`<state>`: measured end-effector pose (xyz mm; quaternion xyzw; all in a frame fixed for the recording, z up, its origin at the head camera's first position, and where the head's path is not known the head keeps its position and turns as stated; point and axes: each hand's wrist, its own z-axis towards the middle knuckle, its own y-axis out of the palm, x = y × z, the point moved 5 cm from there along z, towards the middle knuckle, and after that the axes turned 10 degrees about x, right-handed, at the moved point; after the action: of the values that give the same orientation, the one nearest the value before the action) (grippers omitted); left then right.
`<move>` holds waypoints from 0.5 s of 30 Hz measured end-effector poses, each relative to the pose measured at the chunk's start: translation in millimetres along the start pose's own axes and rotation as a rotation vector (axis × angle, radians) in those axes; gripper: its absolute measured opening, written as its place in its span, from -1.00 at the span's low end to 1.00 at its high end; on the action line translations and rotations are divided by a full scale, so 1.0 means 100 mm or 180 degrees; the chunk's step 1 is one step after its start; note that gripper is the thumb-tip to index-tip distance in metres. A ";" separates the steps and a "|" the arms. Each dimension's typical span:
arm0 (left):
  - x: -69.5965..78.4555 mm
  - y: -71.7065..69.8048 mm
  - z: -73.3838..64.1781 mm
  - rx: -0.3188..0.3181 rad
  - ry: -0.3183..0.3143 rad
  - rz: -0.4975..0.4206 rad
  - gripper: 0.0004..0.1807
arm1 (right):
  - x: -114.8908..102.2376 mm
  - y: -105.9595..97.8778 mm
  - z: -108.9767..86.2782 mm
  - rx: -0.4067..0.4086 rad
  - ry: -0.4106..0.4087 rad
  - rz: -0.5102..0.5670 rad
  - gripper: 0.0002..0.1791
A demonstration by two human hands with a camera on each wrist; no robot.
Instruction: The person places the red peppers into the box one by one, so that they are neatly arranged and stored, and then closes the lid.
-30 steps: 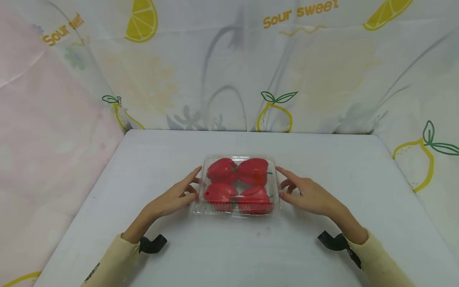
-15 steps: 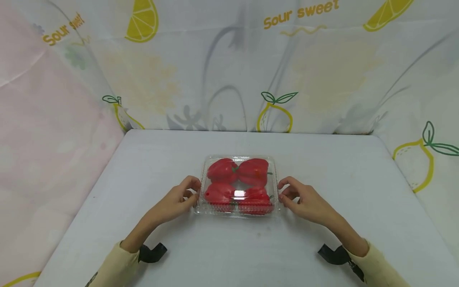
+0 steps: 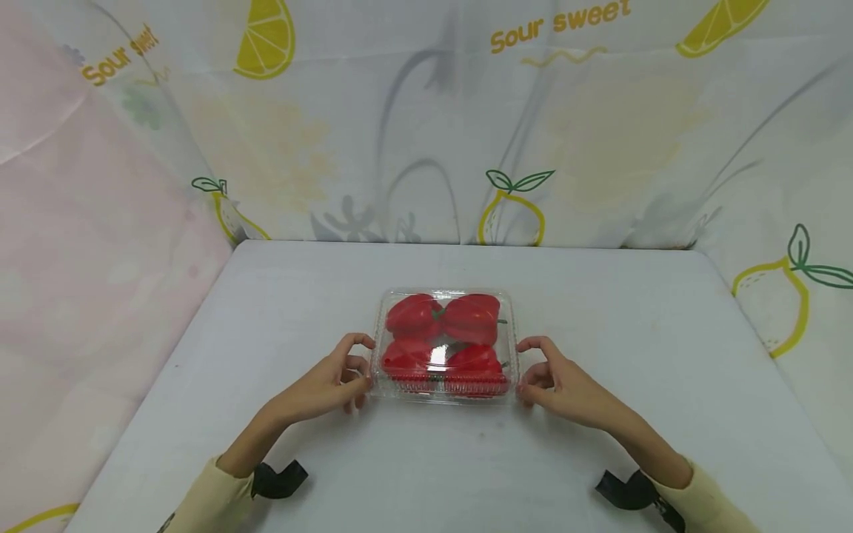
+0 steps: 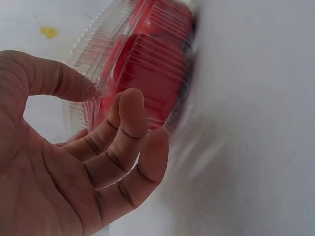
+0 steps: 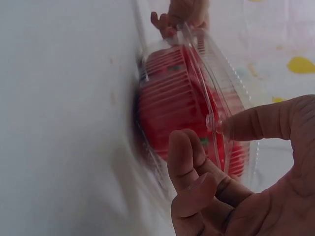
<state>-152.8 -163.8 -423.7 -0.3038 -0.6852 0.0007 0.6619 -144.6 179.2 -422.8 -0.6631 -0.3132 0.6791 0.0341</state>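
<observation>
Clear plastic box (image 3: 443, 344) with four red peppers (image 3: 441, 342) sits mid-frame on the white table (image 3: 600, 311), lid down, flat on the surface. Your left hand (image 3: 329, 381) is at the box's left edge, thumb and curled fingers (image 4: 129, 115) pinching the rim flange. Your right hand (image 3: 556, 377) mirrors it on the right edge, thumb tip (image 5: 236, 125) on the lid lip, other fingers curled under it. Both grips are at the near corners. Judging by this, you've got hold of the seam but the lid isn't open: no gap shows. Left to do: pry the lid up. Lemon-print cloth (image 3: 426, 126) fills the upper frame.
</observation>
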 end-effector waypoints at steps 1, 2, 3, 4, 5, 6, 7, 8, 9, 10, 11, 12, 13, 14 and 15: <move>0.00 0.00 0.00 -0.0019 -0.0002 -0.0042 -0.42 | 0.00 0.01 0.00 -0.0011 0.0044 0.0072 -0.35; 0.01 0.00 -0.01 -0.0036 -0.0009 -0.0093 -0.42 | 0.00 0.02 -0.01 -0.0019 0.0082 0.0133 -0.34; 0.01 0.00 -0.01 -0.0056 -0.0008 -0.0135 -0.42 | -0.01 0.03 -0.02 -0.0025 0.0119 0.0181 -0.33; 0.01 -0.01 -0.01 -0.0075 -0.0005 -0.0178 -0.42 | -0.01 0.03 -0.02 -0.0029 0.0147 0.0224 -0.33; 0.02 -0.01 -0.01 -0.0094 -0.0009 -0.0202 -0.41 | -0.01 0.04 -0.02 -0.0032 0.0173 0.0260 -0.32; 0.02 -0.01 -0.02 -0.0111 -0.0028 -0.0229 -0.41 | -0.02 0.05 -0.03 -0.0037 0.0189 0.0306 -0.32; 0.02 -0.02 -0.02 -0.0131 -0.0049 -0.0253 -0.40 | -0.01 0.06 -0.03 -0.0044 0.0205 0.0358 -0.32; 0.03 -0.02 -0.02 -0.0152 -0.0076 -0.0268 -0.39 | -0.01 0.06 -0.04 -0.0050 0.0221 0.0401 -0.32; 0.03 -0.02 -0.02 -0.0178 -0.0108 -0.0290 -0.38 | -0.01 0.07 -0.04 -0.0058 0.0231 0.0443 -0.32; 0.03 -0.03 -0.02 -0.0199 -0.0142 -0.0309 -0.37 | 0.00 0.07 -0.04 -0.0061 0.0243 0.0475 -0.32; 0.03 -0.03 -0.02 -0.0224 -0.0176 -0.0327 -0.37 | 0.00 0.08 -0.05 -0.0064 0.0251 0.0493 -0.33; 0.03 -0.03 -0.02 -0.0249 -0.0207 -0.0344 -0.36 | 0.01 0.08 -0.05 -0.0066 0.0255 0.0502 -0.33; 0.03 -0.04 -0.02 -0.0275 -0.0222 -0.0357 -0.35 | 0.01 0.08 -0.05 -0.0069 0.0263 0.0504 -0.33; 0.03 -0.04 -0.01 -0.0298 -0.0236 -0.0366 -0.35 | 0.01 0.08 -0.05 -0.0072 0.0266 0.0501 -0.33; 0.03 -0.04 -0.01 -0.0322 -0.0236 -0.0383 -0.35 | 0.01 0.08 -0.05 -0.0075 0.0269 0.0499 -0.33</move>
<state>-153.1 -166.3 -419.5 -0.2949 -0.7255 -0.0625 0.6187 -136.9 175.5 -426.8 -0.7139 -0.2665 0.6474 -0.0137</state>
